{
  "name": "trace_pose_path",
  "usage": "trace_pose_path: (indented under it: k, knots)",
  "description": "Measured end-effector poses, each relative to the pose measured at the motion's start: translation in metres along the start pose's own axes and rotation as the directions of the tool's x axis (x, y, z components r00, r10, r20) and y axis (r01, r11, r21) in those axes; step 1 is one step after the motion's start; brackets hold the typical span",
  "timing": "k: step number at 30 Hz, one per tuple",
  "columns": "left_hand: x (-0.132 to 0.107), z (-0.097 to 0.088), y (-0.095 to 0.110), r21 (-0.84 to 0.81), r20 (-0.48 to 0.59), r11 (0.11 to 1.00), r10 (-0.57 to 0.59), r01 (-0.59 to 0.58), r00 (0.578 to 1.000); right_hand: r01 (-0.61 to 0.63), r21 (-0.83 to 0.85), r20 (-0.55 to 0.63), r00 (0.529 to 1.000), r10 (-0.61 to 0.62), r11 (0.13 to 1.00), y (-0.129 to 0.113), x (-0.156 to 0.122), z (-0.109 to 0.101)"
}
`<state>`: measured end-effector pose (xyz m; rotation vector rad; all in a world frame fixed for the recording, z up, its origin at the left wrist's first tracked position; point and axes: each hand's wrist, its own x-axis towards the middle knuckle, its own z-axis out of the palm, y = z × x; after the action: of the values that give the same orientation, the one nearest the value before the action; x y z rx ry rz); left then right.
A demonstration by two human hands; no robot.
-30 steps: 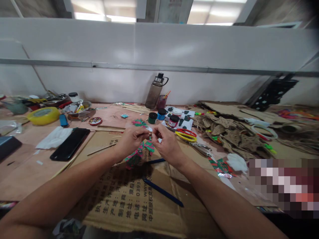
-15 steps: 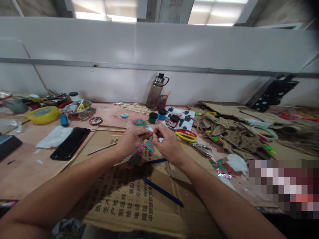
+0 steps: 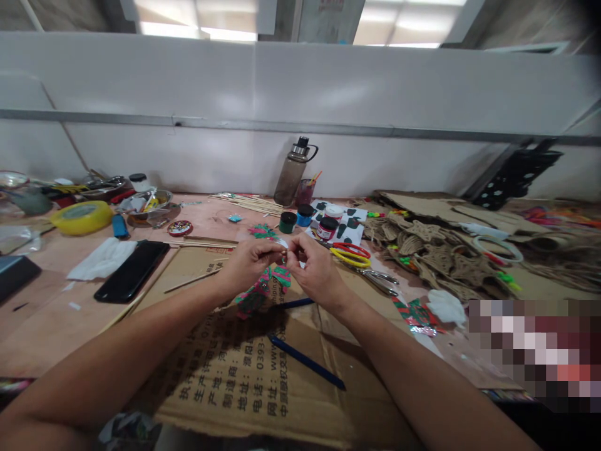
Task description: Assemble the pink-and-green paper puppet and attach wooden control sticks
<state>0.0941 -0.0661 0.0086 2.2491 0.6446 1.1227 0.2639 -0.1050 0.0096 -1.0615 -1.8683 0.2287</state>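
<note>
Above the cardboard sheet, my left hand and my right hand meet fingertip to fingertip. Both are pinched closed around a tiny gold-coloured piece, too small to name. Just beneath the fingers is a pink-and-green patterned piece, partly covered by the hands; whether it hangs from them or lies on the cardboard I cannot tell. A similar pink-and-green piece lies behind the hands. Two dark blue pointed sticks rest on the cardboard below my right hand.
Right of my hands lie pliers with red and yellow handles. Paint jars and a water bottle stand behind. Brown woven pieces are heaped at right. A phone, tape roll and bead lid sit at left.
My fingertips have shifted very slightly around the tiny gold-coloured piece, which shows a little more now. Everything else on the table stays in place.
</note>
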Motion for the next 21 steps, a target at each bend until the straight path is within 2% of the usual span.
trace_pose_path:
  k: [21]
  knots:
    - [-0.0005,0.0013,-0.0007,-0.030,-0.003,1.000,-0.002,0.002,1.000,-0.014,0.021,0.006,1.000,0.014,1.000,0.0016,-0.0006,0.0020]
